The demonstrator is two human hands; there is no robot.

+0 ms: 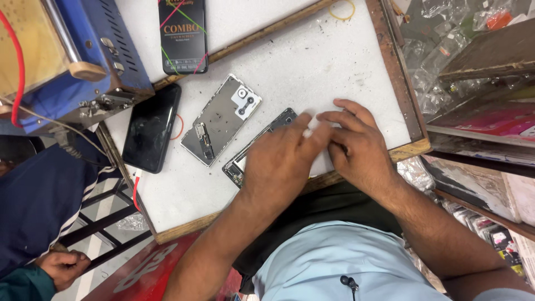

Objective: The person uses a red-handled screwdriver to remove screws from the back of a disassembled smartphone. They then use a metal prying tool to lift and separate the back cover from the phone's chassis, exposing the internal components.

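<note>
On my white table (312,61), framed by a wooden rim, a silver phone back cover (221,119) lies face up with its camera plate at the upper end, and a dark phone (151,127) rests just beside it to the left, partly over a thin orange rubber band. Above them lies a flat black box (183,35) with coloured diagonal stripes and gold lettering, and a blue machine (67,56) crowds the upper left corner. A yellow rubber band (341,9) sits at the far edge. Clear plastic packets (446,56) pile up off to the right. Another person's hand (62,267) shows at the lower left. My left hand (278,161) lies flat and loosely open over the phone frame (257,144), hiding most of it. My right hand (356,142) curls narrow, fingertips meeting my left fingers over a small white bit I cannot make out.
</note>
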